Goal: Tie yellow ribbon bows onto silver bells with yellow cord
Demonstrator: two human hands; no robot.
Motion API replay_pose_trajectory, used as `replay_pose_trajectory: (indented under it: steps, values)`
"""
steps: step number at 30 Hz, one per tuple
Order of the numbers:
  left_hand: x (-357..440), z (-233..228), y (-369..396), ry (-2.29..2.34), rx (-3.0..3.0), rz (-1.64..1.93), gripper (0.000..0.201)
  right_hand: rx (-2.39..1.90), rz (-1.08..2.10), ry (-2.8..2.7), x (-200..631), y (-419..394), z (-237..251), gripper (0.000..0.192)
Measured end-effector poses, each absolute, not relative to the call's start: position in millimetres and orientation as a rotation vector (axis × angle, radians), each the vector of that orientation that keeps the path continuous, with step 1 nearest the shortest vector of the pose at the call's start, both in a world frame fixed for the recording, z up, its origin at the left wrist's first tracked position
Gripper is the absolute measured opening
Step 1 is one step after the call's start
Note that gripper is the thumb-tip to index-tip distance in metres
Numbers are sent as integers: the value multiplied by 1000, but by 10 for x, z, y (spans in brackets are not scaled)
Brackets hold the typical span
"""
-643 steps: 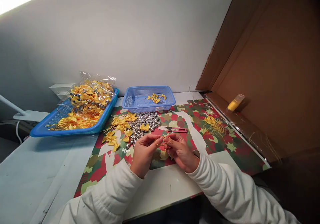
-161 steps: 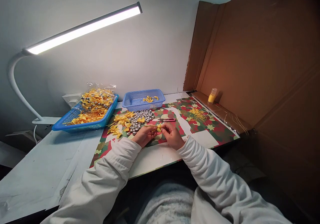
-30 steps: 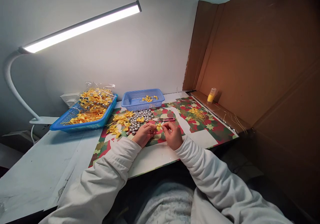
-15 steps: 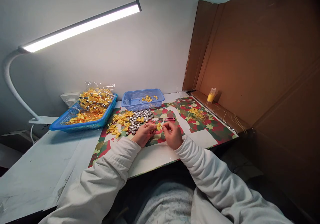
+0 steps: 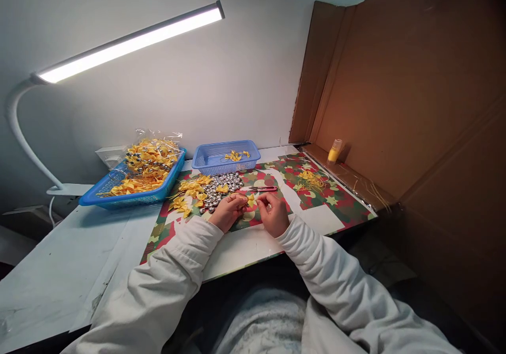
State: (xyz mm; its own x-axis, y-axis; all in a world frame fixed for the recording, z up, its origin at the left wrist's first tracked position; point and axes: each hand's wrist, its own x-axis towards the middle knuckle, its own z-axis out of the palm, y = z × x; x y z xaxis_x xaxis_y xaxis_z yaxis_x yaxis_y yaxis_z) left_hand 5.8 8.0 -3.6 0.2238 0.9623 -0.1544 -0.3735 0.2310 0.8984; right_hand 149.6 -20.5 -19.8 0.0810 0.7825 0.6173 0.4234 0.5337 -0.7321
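My left hand (image 5: 227,210) and my right hand (image 5: 272,213) meet over a red and green patterned sheet (image 5: 336,201), both in white sleeves. Between their fingertips sits a small yellow ribbon bow (image 5: 250,200), pinched from both sides. A thin gold cord seems to run through it, too fine to make out. Just beyond my left hand lies a heap of silver bells (image 5: 221,186) with several loose yellow bows (image 5: 190,192) beside it. Red-handled snips (image 5: 264,189) lie past my fingers.
A small blue basket (image 5: 209,159) with a few bows stands at the back. A larger blue tray (image 5: 118,198) at left holds bagged bows and bells. Gold cords (image 5: 312,181) and a yellow bottle (image 5: 334,151) sit near the cardboard wall (image 5: 395,96). A lamp (image 5: 130,43) hangs overhead.
Over the last second the hands stay together on the bow with only small finger shifts. Much earlier the view was closer and the hands held a gold loop.
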Motion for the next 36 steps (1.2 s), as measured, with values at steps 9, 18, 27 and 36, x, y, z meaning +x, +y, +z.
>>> replay_pose_trajectory:
  steps: [9, 18, 27, 36]
  values:
    - [68, -49, 75, 885, 922, 1093, 22, -1068, 386, -1542, 1478, -214, -179, 12]
    - [26, -104, 126, 906, 1060, 1277, 24, -1056, 567, -1456, 1460, -205, -205, 14]
    - [36, -52, 64, 948, 1283, 1314, 26, -1017, 635, -1510, 1449, -210, -210, 14]
    - [-25, -25, 48, 1083, 1709, 1398, 17, -1033, 319, -1400, 1531, -178, -133, 15]
